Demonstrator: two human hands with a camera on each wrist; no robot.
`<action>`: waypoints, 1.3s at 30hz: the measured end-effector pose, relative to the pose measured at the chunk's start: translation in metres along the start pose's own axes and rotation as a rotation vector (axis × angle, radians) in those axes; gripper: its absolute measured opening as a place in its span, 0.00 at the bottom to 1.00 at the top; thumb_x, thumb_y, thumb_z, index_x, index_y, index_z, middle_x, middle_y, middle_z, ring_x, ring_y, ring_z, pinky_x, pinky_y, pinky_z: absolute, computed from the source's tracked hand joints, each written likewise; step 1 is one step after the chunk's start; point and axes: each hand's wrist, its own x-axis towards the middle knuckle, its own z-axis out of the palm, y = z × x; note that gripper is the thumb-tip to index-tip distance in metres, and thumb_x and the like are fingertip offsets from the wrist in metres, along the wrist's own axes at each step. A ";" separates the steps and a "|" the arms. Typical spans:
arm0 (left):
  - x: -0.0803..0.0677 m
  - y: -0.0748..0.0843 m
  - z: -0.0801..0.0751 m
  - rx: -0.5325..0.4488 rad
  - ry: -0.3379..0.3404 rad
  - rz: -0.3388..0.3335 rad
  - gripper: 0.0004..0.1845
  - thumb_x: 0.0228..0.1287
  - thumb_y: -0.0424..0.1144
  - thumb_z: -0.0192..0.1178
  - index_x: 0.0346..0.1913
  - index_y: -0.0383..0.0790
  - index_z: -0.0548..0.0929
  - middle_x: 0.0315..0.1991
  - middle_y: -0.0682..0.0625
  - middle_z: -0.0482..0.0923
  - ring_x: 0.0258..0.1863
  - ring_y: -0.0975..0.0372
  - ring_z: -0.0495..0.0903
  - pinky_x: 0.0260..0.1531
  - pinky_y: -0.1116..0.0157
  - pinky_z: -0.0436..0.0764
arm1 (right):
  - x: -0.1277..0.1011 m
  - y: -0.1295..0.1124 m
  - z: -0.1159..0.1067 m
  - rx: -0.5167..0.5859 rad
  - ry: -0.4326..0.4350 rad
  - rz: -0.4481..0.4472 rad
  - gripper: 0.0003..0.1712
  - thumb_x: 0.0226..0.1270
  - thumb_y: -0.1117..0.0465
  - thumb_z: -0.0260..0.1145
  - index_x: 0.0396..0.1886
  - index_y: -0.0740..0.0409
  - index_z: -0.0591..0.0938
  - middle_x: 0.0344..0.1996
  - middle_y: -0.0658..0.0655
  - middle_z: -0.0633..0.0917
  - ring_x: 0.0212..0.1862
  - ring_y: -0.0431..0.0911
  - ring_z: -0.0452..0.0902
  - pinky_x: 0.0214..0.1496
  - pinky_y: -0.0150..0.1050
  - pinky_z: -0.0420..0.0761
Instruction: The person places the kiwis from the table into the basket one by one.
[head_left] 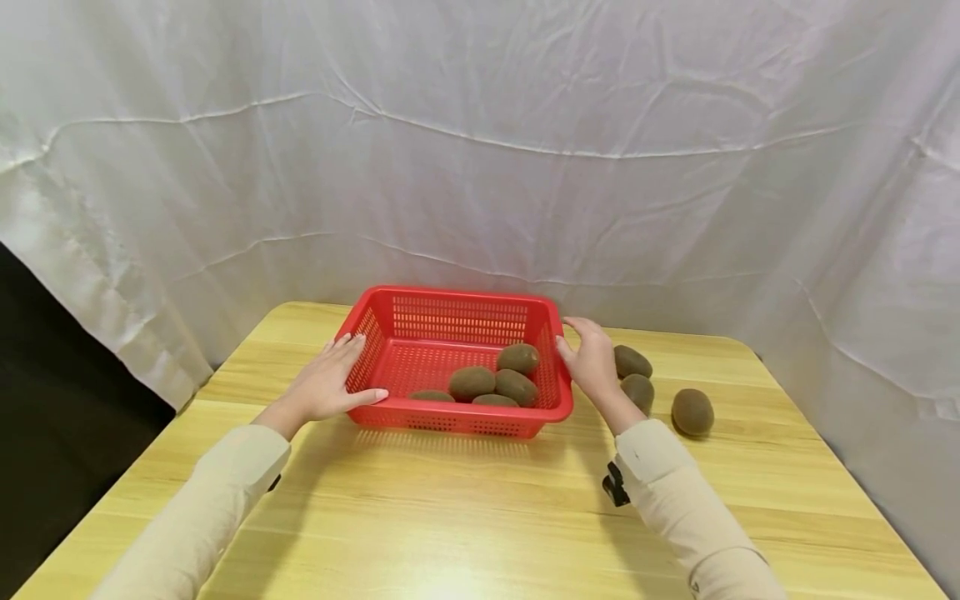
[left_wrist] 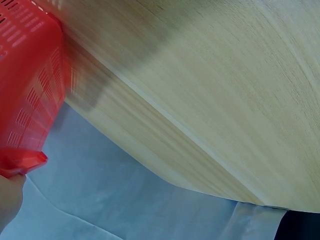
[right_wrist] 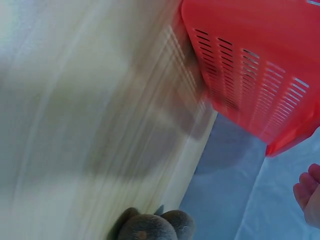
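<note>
Left grip [head_left: 327,382] touches a slotted plastic basket [head_left: 423,358] of oval kiwifruit [head_left: 472,383].

Looks like a small curtained-off booth, walled at the back and both sides by creased whitish cloth [head_left: 480,192] (bluish in the wrist views) and furnished with a wood-grain surface [head_left: 427,508]. Shows a black patch [head_left: 60,417] below the cloth at left. Impossible to name the building.
</note>
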 end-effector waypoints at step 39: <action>0.001 0.000 0.000 -0.005 -0.030 -0.020 0.53 0.56 0.65 0.54 0.71 0.28 0.50 0.72 0.35 0.50 0.72 0.44 0.46 0.71 0.47 0.45 | -0.038 0.039 -0.004 0.079 0.199 0.261 0.26 0.57 0.68 0.65 0.55 0.73 0.74 0.51 0.71 0.77 0.51 0.61 0.74 0.57 0.51 0.76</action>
